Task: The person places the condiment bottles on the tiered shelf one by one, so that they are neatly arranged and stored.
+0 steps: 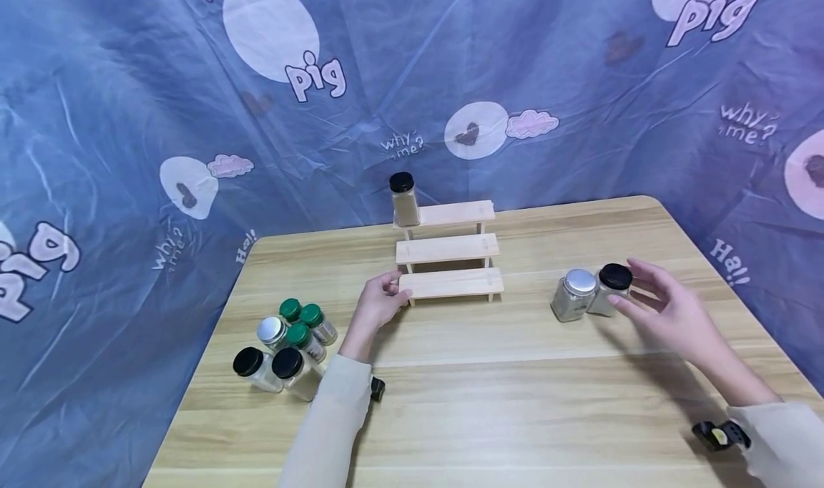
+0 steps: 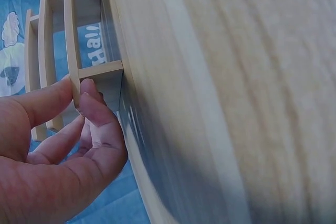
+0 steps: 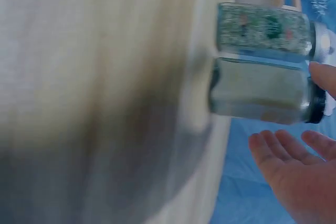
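My left hand (image 1: 378, 303) pinches the left end of the lowest step of a three-tier wooden shelf (image 1: 450, 282). The left wrist view shows thumb and fingers on either side of that step's board (image 2: 73, 40). On the right, my right hand (image 1: 676, 320) is spread around a black-lidded jar (image 1: 614, 279), with its fingers apart. In the right wrist view a gap shows between the lower fingers (image 3: 278, 153) and this jar (image 3: 262, 92); whether the thumb touches the lid I cannot tell. A silver-lidded jar (image 1: 574, 295) of speckled contents stands beside it.
A tall black-lidded jar (image 1: 405, 200) stands on the top step's left end. At the table's left are several jars: green-lidded ones (image 1: 315, 323), a silver-lidded one (image 1: 273, 333) and black-lidded ones (image 1: 257, 370). A blue printed cloth (image 1: 386, 59) hangs behind the table (image 1: 489, 402).
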The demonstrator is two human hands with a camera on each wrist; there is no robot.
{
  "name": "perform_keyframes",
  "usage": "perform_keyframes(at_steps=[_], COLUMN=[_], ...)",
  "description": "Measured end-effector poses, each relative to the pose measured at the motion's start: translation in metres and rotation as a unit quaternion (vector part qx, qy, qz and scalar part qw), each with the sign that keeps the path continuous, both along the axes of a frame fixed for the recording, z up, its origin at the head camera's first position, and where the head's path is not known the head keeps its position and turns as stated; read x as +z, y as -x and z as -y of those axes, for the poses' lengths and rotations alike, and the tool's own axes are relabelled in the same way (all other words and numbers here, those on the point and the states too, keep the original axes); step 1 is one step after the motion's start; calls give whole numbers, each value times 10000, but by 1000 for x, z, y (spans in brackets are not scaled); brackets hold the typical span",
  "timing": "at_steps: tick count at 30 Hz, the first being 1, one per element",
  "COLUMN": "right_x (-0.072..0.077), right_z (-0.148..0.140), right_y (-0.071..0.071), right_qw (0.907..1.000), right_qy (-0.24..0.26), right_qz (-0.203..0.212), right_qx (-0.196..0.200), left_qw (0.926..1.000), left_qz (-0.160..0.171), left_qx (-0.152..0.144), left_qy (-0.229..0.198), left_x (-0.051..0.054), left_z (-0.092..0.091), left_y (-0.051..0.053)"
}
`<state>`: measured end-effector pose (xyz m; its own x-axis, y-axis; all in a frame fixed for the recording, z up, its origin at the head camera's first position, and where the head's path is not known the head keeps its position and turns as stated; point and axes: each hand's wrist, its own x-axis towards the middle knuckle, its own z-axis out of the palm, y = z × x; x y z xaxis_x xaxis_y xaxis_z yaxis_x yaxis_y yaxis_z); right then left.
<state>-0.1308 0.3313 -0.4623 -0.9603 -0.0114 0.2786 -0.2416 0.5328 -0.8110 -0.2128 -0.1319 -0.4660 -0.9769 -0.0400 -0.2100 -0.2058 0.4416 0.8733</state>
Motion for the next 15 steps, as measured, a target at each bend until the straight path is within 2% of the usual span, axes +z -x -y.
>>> perform_keyframes(at_steps=[6, 15], right_x=[-19, -26], right_z=[-2, -3], right_y=[1, 6], right_qw=[9991, 9986], right_qy=[200, 324], right_qz=[-100, -257], right_qx=[365, 317], left_qw=[10000, 10000], left_qz=[11, -62], left_qx=[-30, -23], left_qy=[-28, -28], left_x=[-1, 0], left_z=[1, 1], left_y=[-1, -1])
